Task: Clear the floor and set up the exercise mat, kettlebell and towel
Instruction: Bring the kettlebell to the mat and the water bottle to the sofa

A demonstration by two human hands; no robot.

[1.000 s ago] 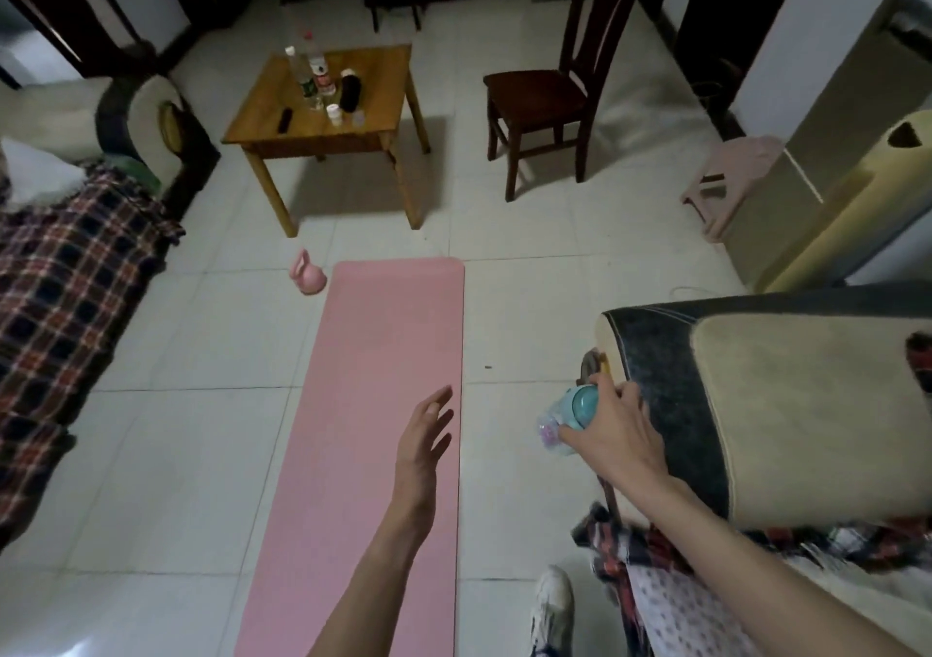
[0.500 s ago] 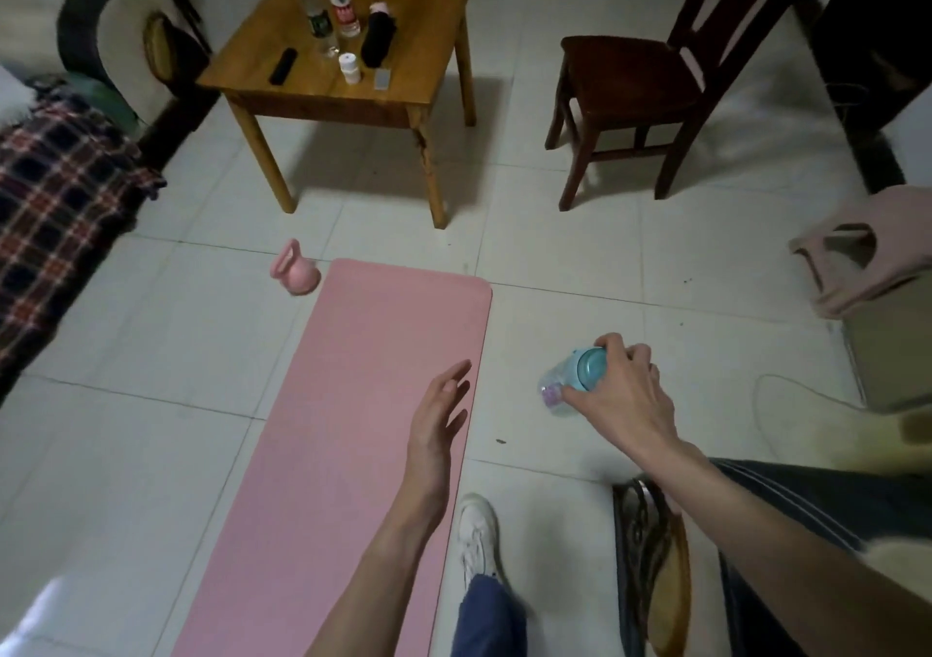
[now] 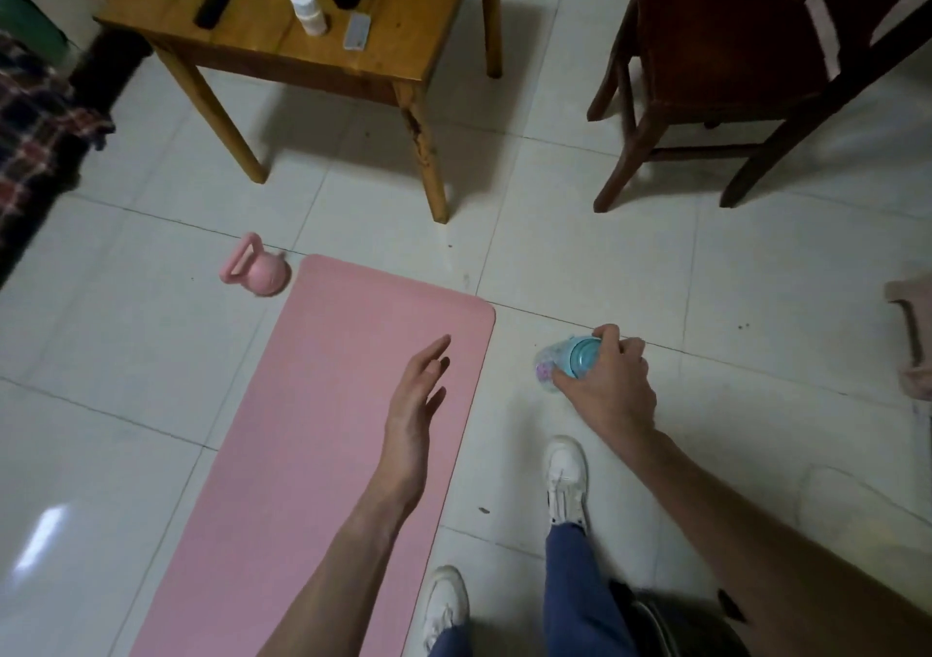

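Note:
A pink exercise mat (image 3: 312, 404) lies unrolled on the white tile floor. A pink kettlebell (image 3: 257, 269) lies tipped on its side just off the mat's far left corner. My left hand (image 3: 416, 399) hovers over the mat's right part, fingers apart and holding nothing. My right hand (image 3: 602, 384) grips a clear water bottle with a blue cap (image 3: 567, 361) from above, to the right of the mat's far right corner. No towel is in view.
A wooden table (image 3: 403, 59) beyond the mat holds a remote, small bottles and a dark object. A dark wooden chair (image 3: 726, 51) stands far right. A plaid blanket (image 3: 35, 122) is at the left edge, a pink stool (image 3: 915, 339) at right. My white shoes (image 3: 565, 480) stand beside the mat.
I have walked forward from the sofa towards the table, carrying the bottle in my right hand. The table, chair and kettlebell appear closer. My left hand stays open over the mat.

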